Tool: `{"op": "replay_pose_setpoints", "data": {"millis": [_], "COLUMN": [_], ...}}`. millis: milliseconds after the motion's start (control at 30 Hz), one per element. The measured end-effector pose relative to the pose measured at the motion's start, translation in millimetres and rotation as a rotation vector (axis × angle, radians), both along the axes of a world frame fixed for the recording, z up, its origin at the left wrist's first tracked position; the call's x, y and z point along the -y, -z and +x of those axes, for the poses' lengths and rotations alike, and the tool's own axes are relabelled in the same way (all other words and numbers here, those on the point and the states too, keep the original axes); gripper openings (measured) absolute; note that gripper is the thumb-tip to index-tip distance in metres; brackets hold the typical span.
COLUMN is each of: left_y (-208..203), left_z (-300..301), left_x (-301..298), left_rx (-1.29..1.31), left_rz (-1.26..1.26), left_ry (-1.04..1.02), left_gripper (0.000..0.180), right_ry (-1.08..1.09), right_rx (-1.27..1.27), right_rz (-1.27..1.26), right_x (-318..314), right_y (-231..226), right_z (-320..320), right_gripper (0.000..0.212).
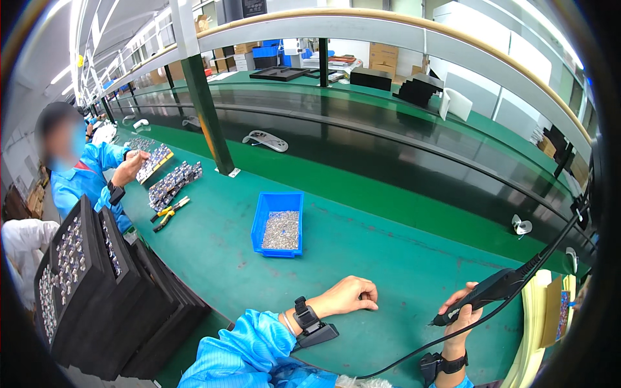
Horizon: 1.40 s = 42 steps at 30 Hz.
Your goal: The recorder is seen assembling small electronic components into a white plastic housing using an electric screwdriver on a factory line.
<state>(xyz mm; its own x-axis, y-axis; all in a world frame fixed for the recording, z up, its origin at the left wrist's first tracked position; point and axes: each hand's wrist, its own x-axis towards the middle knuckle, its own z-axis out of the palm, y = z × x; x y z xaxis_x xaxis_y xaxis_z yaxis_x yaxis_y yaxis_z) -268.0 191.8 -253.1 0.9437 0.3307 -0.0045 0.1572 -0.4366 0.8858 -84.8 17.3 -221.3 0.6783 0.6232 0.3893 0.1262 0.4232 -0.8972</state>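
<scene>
My right hand (460, 313) grips a black corded electric screwdriver (485, 296), its tip pointing left and down over the green work mat (362, 242). My left hand (352, 295) rests on the mat to the left of the tool tip, fingers curled in. Whether anything small lies inside those fingers is hidden. Farther out, in front of my left hand, stands a blue plastic bin (275, 202) with many small silvery metal parts (281, 229) in it.
A co-worker in blue (97, 169) holds a board of small parts (155, 161) at the left. Near them lie yellow-handled pliers (169, 210). Black foam trays (123, 304) stack up beside my left arm. A dark conveyor (381, 145) runs beyond the mat; yellow sheets (532, 323) stand at right.
</scene>
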Motion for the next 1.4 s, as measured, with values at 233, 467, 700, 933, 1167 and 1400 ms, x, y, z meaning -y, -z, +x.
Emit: {"op": "replay_pose_setpoints", "data": {"millis": [233, 467, 700, 933, 1167, 1400], "left_y": [-4, -91, -115, -96, -57, -11], "left_z": [-3, -37, -87, -92, -60, -38], "left_x": [1, -31, -182, -335, -382, -409], "left_rx": [0.279, 0.421, 0.071, -0.571, -0.889, -0.891], "left_rz": [0.050, 0.758, 1.089, 1.456, 1.781, 1.764], "left_ry": [-0.140, -0.170, -0.417, -0.488, -0.294, -0.189], "left_gripper": [0.012, 0.009, 0.009, 0.011, 0.010, 0.011], "right_ry": [-0.009, 0.003, -0.020, -0.019, 0.118, -0.065], "right_rx": [-0.004, -0.007, -0.042, -0.117, -0.158, 0.090], "right_rz": [0.007, -0.010, -0.027, -0.019, -0.130, -0.179], "right_x": [-2, 3, 5, -1, 4, 15], "right_y": [-2, -1, -2, -6, -3, -9], "right_z": [-1, -1, -2, -3, -10, -5], "right_gripper": [0.066, 0.063, 0.064, 0.070, 0.057, 0.064]}}
